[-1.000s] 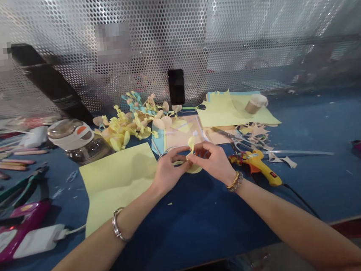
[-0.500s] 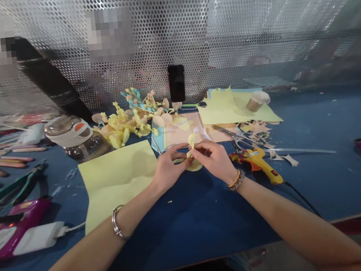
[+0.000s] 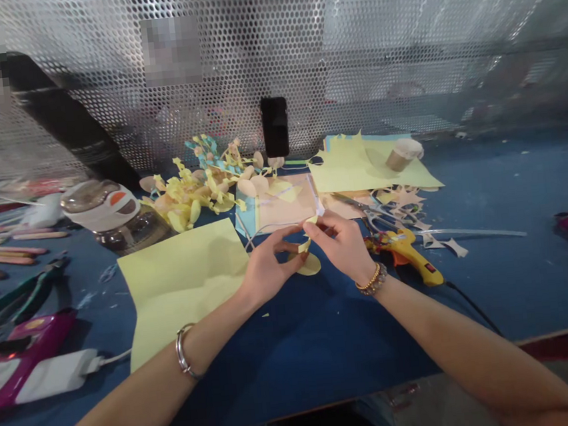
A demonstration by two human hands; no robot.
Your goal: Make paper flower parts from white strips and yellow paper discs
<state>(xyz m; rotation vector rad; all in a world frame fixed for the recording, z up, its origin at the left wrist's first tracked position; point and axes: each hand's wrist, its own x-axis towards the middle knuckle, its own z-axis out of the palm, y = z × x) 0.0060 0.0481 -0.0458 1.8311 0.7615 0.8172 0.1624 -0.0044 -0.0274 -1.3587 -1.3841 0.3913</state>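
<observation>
My left hand (image 3: 273, 262) and my right hand (image 3: 341, 242) meet over the middle of the blue table. Between their pinched fingertips is a small yellow paper piece (image 3: 304, 245), bent and partly hidden by the fingers. Just below my left fingertips shows a rounded yellow paper piece (image 3: 310, 265); whether it joins the held piece I cannot tell. A large yellow paper sheet (image 3: 185, 283) lies left of my left hand. To the right of my right hand rests a yellow hot glue gun (image 3: 411, 255) with a clear glue stick (image 3: 471, 233) behind it.
Paper flowers (image 3: 192, 195) stand in a heap at the back left, near a bottle (image 3: 113, 216). Pliers (image 3: 40, 290) and a purple power strip (image 3: 40, 343) lie left. A phone (image 3: 275, 127) leans on the perforated metal screen. Scissors (image 3: 377, 217) lie among paper scraps.
My right fingers have shifted slightly on the small paper piece; its upright tip now lies lower, folded between my fingers. The view has moved slightly.
</observation>
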